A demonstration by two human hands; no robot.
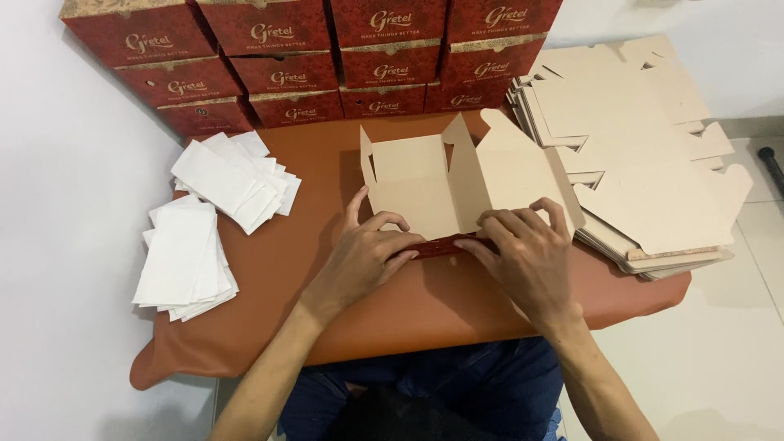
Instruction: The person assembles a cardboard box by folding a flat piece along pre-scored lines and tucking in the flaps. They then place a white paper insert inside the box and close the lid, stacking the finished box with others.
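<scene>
I see a low brown table (245, 327) on a pale tiled floor (719, 359). Behind it stands a plain white wall (653, 16). The light is soft and even, with faint shadows under the table's edge.

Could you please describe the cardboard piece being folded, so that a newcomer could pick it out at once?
On the brown mat, below the red boxes, lies one box blank under the left hand and right hand. Unlike the flat stack beside it, its flaps stand up.
</scene>
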